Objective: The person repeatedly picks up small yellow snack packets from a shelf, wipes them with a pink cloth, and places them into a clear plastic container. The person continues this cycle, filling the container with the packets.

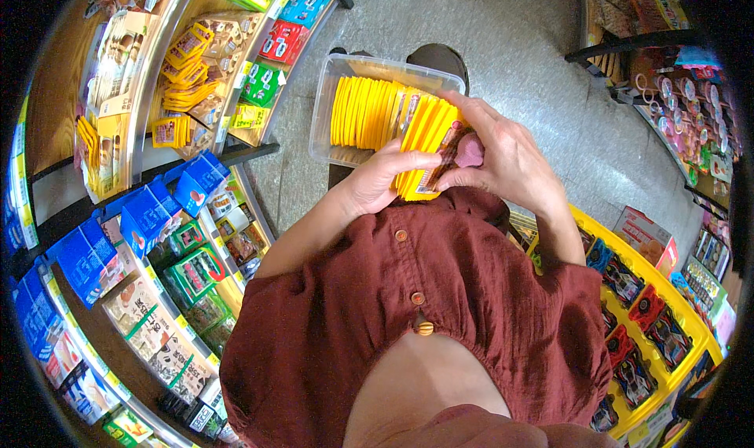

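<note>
A stack of flat yellow snack packets [429, 144] is held between both hands over the right part of a clear plastic bin [323, 124]. My left hand [386, 174] grips the stack from the left side, thumb across its front. On its right side my right hand [500, 147] holds the same stack, fingers at the top edge and thumb near the lower corner. Brown and pink printing shows on the nearest packet. Inside the bin, more yellow packets [362, 113] stand upright in a tight row.
Shelves on the left carry loose yellow packets [187, 86], blue boxes [147, 215] and green-topped packages [194, 274]. A yellow display tray [648, 259] with boxed toys lies at the lower right, beside a cardboard carton [642, 230]. Grey floor [512, 12] shows beyond the bin, and racks stand at the far right.
</note>
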A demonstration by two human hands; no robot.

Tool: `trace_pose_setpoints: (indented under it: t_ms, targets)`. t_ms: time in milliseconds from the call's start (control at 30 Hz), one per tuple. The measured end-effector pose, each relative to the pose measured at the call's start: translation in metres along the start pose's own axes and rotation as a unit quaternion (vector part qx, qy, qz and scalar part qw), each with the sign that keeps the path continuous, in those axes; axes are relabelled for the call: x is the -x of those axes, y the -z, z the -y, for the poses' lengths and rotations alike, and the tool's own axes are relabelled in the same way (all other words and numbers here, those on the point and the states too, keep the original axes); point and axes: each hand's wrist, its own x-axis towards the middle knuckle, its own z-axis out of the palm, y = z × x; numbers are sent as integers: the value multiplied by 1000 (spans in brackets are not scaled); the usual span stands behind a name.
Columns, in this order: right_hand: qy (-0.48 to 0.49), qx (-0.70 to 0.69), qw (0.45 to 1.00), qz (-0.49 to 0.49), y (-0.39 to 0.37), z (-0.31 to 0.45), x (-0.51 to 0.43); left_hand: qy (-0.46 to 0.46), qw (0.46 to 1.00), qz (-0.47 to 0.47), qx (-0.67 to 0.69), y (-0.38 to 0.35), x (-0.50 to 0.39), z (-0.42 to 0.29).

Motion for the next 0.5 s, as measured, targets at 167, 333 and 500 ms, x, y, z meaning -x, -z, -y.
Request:
trace_pose_setpoints:
  t_ms: [167,333,500]
  targets:
    - [4,-21,999,-47,-9,1,12,31,997,-1,-70,-4,15,3]
    - [-92,-152,972,-155,2,-17,18,-74,994,-71,-44,13,18,-24]
    - [-118,-157,965,-175,4,-27,17,-173,967,-174,-68,30,10,-43]
